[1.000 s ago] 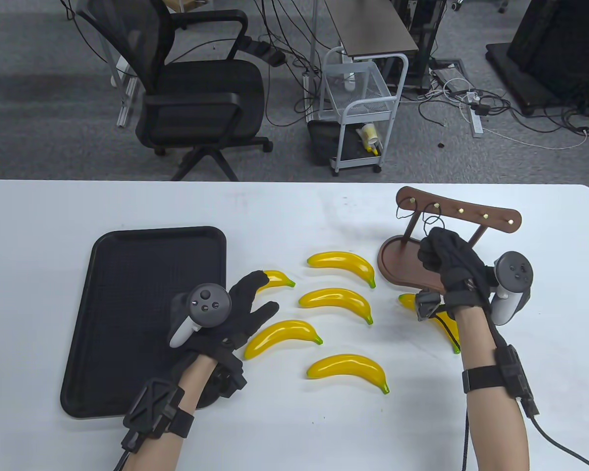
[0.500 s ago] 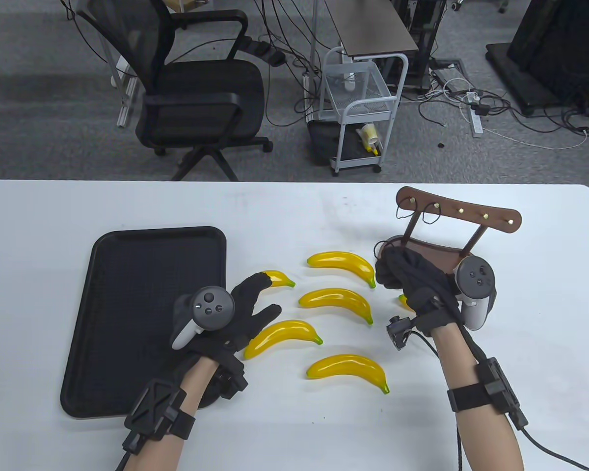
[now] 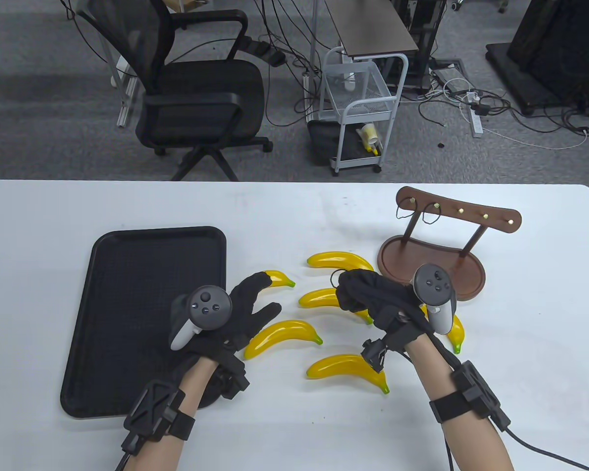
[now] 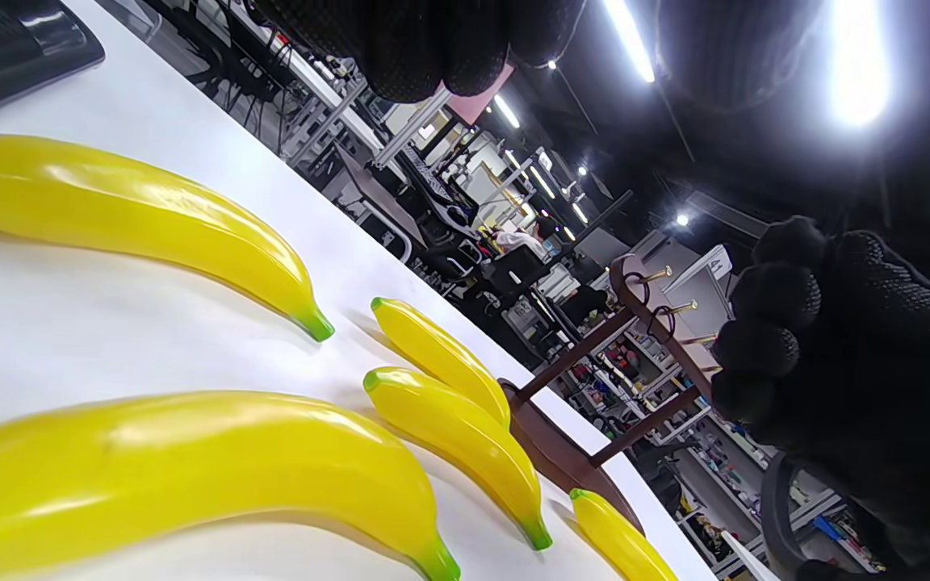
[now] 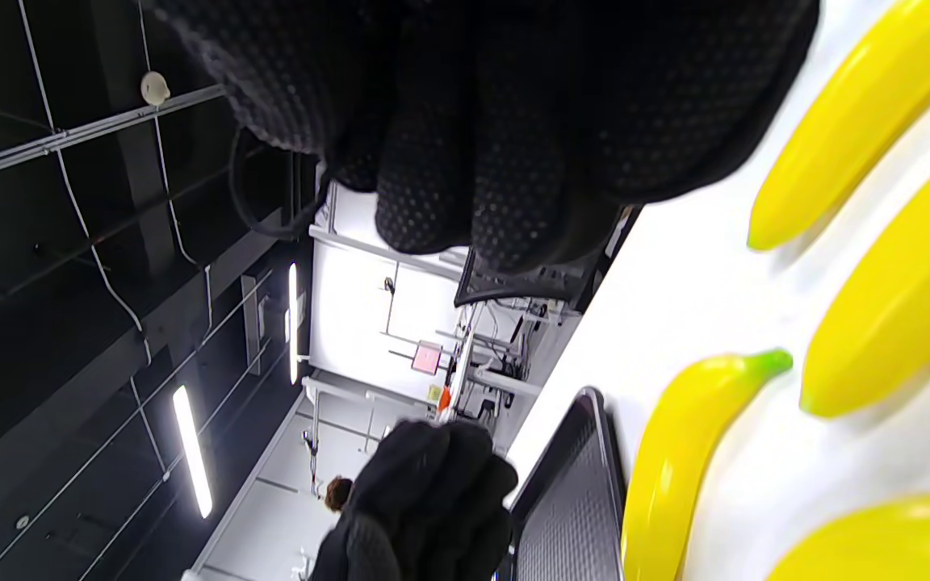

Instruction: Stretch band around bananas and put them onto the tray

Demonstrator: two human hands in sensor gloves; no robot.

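Several yellow bananas lie loose on the white table, among them a far one (image 3: 341,260), a near one (image 3: 348,370) and one by my left hand (image 3: 282,336). My right hand (image 3: 354,293) hovers over the middle banana (image 3: 319,297), fingers curled and pinching a thin black band (image 3: 333,277). In the right wrist view the band (image 5: 244,198) hangs as a loop from those fingers (image 5: 497,121). My left hand (image 3: 261,298) lies flat with fingers spread between the black tray (image 3: 127,274) and the bananas. One fingertip touches a small banana (image 3: 280,278).
A brown wooden stand (image 3: 432,262) with a hook bar (image 3: 459,212) sits at the right rear, with two more bands hanging on its left hooks. Another banana (image 3: 455,332) lies in front of the stand. An office chair and a cart stand on the floor beyond the table.
My right hand came away from the stand's hooks with a band and moved left and nearer, ending over the middle bananas. The left hand barely moved.
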